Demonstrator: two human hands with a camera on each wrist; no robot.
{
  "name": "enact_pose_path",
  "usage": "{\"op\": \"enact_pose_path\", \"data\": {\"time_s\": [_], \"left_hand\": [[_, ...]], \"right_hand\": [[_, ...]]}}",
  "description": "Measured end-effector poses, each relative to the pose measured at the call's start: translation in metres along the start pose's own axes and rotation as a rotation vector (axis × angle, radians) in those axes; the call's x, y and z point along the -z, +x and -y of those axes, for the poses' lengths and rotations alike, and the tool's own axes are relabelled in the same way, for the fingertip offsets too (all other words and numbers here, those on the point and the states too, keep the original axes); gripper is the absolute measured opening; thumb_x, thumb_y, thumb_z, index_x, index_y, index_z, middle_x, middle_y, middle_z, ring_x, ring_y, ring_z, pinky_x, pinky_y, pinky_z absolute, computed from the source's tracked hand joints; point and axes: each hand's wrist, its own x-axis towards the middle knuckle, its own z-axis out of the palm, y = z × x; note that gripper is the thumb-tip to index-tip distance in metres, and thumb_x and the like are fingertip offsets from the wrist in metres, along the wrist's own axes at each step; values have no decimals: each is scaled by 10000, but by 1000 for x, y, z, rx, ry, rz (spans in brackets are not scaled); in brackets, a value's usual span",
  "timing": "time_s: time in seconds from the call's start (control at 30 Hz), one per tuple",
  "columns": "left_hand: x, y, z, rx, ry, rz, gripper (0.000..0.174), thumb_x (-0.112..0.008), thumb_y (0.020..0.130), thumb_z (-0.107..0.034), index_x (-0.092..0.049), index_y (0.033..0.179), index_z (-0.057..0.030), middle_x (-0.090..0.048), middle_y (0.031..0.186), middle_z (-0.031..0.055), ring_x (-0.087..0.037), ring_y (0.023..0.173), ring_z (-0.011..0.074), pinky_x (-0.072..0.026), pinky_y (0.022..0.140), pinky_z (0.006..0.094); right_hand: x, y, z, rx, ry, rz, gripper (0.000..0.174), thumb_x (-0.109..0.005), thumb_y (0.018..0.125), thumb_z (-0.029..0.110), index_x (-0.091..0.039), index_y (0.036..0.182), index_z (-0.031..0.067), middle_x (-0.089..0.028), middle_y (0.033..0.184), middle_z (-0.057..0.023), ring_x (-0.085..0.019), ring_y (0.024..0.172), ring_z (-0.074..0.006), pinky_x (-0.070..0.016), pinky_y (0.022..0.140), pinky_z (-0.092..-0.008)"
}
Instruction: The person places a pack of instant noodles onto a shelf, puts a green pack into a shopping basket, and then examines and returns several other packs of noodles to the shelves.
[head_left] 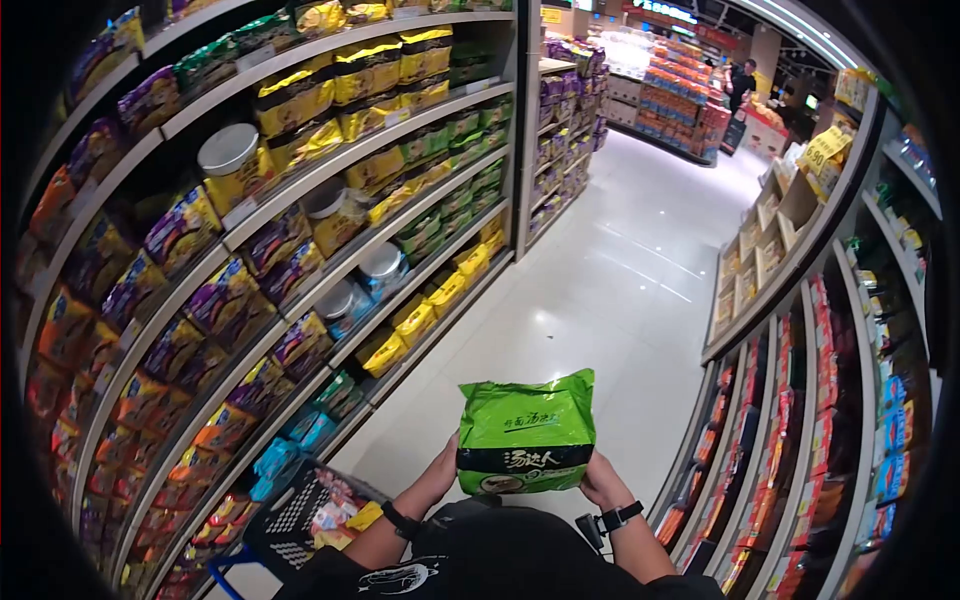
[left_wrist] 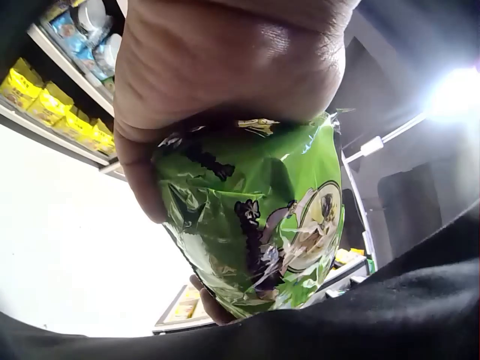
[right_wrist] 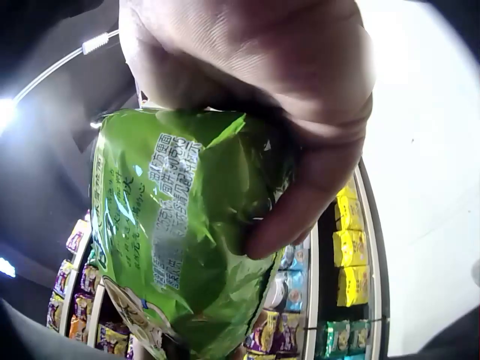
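A bright green multipack of instant noodles [head_left: 526, 420] with a black band and white lettering is held in front of the body, above the aisle floor. My left hand [head_left: 436, 477] grips its left end, and my right hand [head_left: 606, 482] has the right end. In the left wrist view the fingers [left_wrist: 139, 176] wrap round the crinkled green wrapper. The right wrist view shows a fingertip [right_wrist: 264, 238] pressing into the end of the pack, beside printed text.
Shelves on the left [head_left: 340, 160] carry several rows of noodle packs and tubs. A dark shopping basket [head_left: 285, 520] with packets inside stands at lower left. Shelves of red packets [head_left: 825, 345] line the right side. A person [head_left: 742, 85] stands far down the aisle.
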Motion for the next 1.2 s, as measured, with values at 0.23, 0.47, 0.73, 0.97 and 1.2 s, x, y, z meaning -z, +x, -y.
{"op": "enact_pose_path", "data": {"time_s": [0.23,0.47,0.73,0.97,1.2], "left_hand": [[46,126,-65,-290,-11,291,1087,-572,850,-666,-28,1551,-37,-113,1606,137,-103,1483,245,-123,1192,369],[72,189,-94,-112,-227,290,1160,-825,756,-418,-64,1548,-47,-303,1538,121,-292,1418,208,-247,1159,361],[78,293,-119,-92,-73,166,1117,-876,695,-164,-141,1527,-40,-364,1478,80,-329,1368,177,-284,1139,352],[58,401,-188,-95,-1,-2,1099,-855,732,-176,-116,1536,-44,-334,1503,94,-299,1393,188,-239,1155,347],[45,504,-222,-114,-44,-103,1091,-845,748,-165,-101,1537,-48,-345,1493,99,-309,1383,187,-252,1147,349]], "right_hand": [[-26,79,75,146,30,-40,414,-467,1021,333,-540,1282,20,-626,1239,-110,-621,1103,-213,-501,969,-363],[-47,148,112,23,30,-116,479,-438,1032,400,-523,1302,14,-633,1225,-86,-623,1085,-169,-513,942,-331],[-43,263,186,-98,119,83,391,-452,1036,319,-554,1262,17,-642,1204,-92,-632,1068,-174,-518,939,-329],[-3,397,283,-111,36,341,493,-421,1039,389,-473,1347,7,-590,1301,-111,-590,1158,-198,-497,992,-381],[-5,472,402,86,-200,603,991,-739,780,577,-248,1476,70,-418,1446,-90,-469,1290,-245,-448,1038,-413]]}}
